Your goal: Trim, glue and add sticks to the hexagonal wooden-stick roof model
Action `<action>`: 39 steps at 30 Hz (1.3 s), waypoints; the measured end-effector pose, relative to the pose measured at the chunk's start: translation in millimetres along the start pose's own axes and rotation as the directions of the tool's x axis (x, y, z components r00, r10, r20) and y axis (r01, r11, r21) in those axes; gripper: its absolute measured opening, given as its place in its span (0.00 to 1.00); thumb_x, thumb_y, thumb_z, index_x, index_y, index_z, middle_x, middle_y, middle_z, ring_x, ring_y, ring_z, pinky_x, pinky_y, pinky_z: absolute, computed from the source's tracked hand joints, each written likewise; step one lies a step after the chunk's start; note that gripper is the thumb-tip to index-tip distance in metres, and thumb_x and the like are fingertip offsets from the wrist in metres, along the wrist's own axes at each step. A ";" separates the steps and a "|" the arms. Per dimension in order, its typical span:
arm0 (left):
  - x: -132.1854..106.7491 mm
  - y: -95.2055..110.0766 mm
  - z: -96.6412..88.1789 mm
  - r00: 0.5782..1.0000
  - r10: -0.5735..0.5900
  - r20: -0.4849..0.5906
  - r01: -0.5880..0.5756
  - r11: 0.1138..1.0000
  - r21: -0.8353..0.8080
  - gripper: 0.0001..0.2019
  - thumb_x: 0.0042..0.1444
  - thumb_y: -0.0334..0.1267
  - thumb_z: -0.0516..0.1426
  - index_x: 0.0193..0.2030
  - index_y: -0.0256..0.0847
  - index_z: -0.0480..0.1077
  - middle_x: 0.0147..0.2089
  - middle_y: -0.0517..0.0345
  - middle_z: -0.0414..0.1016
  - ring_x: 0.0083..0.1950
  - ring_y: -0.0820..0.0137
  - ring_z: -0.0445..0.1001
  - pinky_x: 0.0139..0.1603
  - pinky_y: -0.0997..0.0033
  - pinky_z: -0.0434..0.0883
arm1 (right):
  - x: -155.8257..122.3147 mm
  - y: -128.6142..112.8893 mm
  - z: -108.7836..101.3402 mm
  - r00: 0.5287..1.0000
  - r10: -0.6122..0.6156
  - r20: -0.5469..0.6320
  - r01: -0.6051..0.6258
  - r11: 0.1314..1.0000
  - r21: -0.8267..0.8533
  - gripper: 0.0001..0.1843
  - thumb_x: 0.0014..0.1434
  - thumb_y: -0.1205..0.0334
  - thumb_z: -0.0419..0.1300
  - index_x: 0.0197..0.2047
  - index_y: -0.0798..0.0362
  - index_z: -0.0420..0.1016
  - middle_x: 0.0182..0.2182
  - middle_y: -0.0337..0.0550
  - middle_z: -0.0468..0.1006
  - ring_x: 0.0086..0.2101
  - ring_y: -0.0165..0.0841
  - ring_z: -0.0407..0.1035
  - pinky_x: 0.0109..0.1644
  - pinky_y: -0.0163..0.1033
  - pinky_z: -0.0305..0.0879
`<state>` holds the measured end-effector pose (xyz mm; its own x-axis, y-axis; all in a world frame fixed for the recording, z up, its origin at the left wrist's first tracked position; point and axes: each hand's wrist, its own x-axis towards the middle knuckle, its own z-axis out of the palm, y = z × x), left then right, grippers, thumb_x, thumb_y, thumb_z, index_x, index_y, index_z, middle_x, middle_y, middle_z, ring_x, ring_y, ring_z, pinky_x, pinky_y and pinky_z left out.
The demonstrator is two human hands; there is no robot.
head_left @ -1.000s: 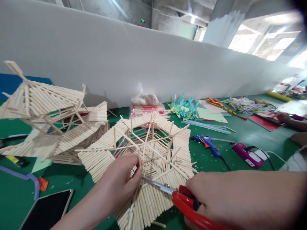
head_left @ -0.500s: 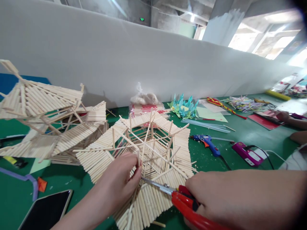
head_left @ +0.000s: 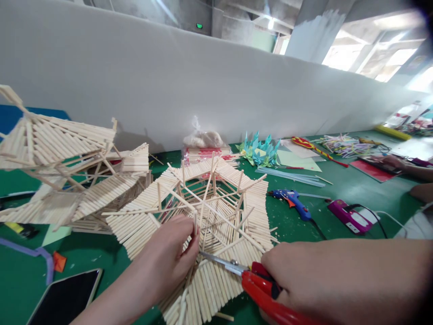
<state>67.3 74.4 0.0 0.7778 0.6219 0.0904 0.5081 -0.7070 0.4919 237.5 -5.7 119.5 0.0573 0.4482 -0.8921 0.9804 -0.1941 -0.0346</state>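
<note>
In front of me stands a star-shaped model made of thin wooden sticks (head_left: 255,207), with an open lattice in its middle. My left hand (head_left: 176,253) pinches an upright wooden stick (head_left: 195,221) at the near side of that lattice. My right hand (head_left: 275,280) is closed around the red handles of a pair of scissors (head_left: 226,264). The blades point left across the model's near panel, and their tip is beside my left fingertips. Whether the blades touch the stick is hidden by my fingers.
A second stick model (head_left: 67,140) stands at left, above a phone (head_left: 67,298). Right of the star lie a blue glue gun (head_left: 291,201) and a purple device (head_left: 352,216) with cables. Behind are a bag of sticks (head_left: 206,146) and folded paper (head_left: 259,149). Another person's hand (head_left: 392,162) is far right.
Both my hands, the scissors and the model keep their places. The view has shifted very slightly, and the other person's hand at far right has moved a little.
</note>
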 end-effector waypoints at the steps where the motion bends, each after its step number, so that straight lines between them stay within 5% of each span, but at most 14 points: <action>1: -0.1 -0.1 0.1 1.000 0.001 0.002 -0.001 1.000 0.001 0.14 0.59 0.35 0.42 0.24 0.39 0.60 0.25 0.58 0.63 0.28 0.69 0.63 0.30 0.68 0.61 | -0.5 -0.6 -0.2 1.000 -0.010 0.000 0.010 1.000 -0.004 0.20 0.53 0.59 0.50 0.47 0.54 0.73 0.42 0.54 0.76 0.39 0.47 0.71 0.32 0.41 0.61; 14: -0.4 -1.6 1.1 0.999 0.008 -0.033 -0.007 0.999 0.037 0.12 0.57 0.33 0.42 0.22 0.40 0.57 0.24 0.60 0.62 0.26 0.72 0.61 0.28 0.71 0.60 | 0.1 3.2 -0.6 1.000 -0.013 0.025 0.013 1.000 0.004 0.21 0.53 0.57 0.50 0.47 0.55 0.72 0.41 0.54 0.77 0.38 0.47 0.72 0.31 0.42 0.61; 20: -1.0 0.8 -5.7 0.999 -0.017 0.031 0.017 1.000 -0.019 0.15 0.58 0.35 0.42 0.25 0.38 0.64 0.26 0.56 0.65 0.30 0.68 0.65 0.33 0.66 0.64 | -2.4 0.4 -1.1 1.000 -0.021 -0.023 0.021 1.000 -0.018 0.21 0.55 0.57 0.48 0.46 0.56 0.73 0.40 0.56 0.77 0.37 0.48 0.72 0.31 0.42 0.61; 29: -3.4 -2.0 -7.2 0.999 0.032 -0.039 -0.033 0.999 -0.019 0.13 0.58 0.34 0.47 0.24 0.38 0.65 0.29 0.54 0.68 0.34 0.66 0.66 0.38 0.63 0.64 | -5.8 0.6 -2.7 0.997 -0.001 -0.074 0.003 1.000 0.028 0.20 0.55 0.52 0.50 0.42 0.54 0.75 0.35 0.52 0.79 0.33 0.45 0.73 0.27 0.40 0.61; 35: -28.4 9.6 -12.3 0.972 0.093 -0.217 -0.056 0.984 0.170 0.08 0.55 0.35 0.50 0.31 0.38 0.69 0.35 0.51 0.70 0.40 0.61 0.64 0.42 0.59 0.62 | -1.2 11.8 11.2 0.978 -0.093 -0.186 0.115 0.987 0.111 0.17 0.55 0.54 0.51 0.40 0.54 0.75 0.28 0.46 0.77 0.30 0.35 0.72 0.32 0.36 0.64; 39: -44.8 27.6 -9.0 0.985 0.021 -0.173 0.032 0.955 0.295 0.11 0.55 0.38 0.50 0.26 0.40 0.68 0.27 0.54 0.68 0.33 0.61 0.64 0.35 0.58 0.59 | 4.8 11.3 14.3 0.976 -0.120 -0.182 0.142 0.984 0.112 0.19 0.55 0.50 0.51 0.38 0.53 0.75 0.27 0.44 0.75 0.27 0.34 0.70 0.30 0.36 0.63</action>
<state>43.2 30.1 17.3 0.7125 0.6561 0.2486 0.6192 -0.7547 0.2168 246.2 -18.3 108.4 -0.0273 0.6198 -0.7843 0.9513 -0.2248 -0.2107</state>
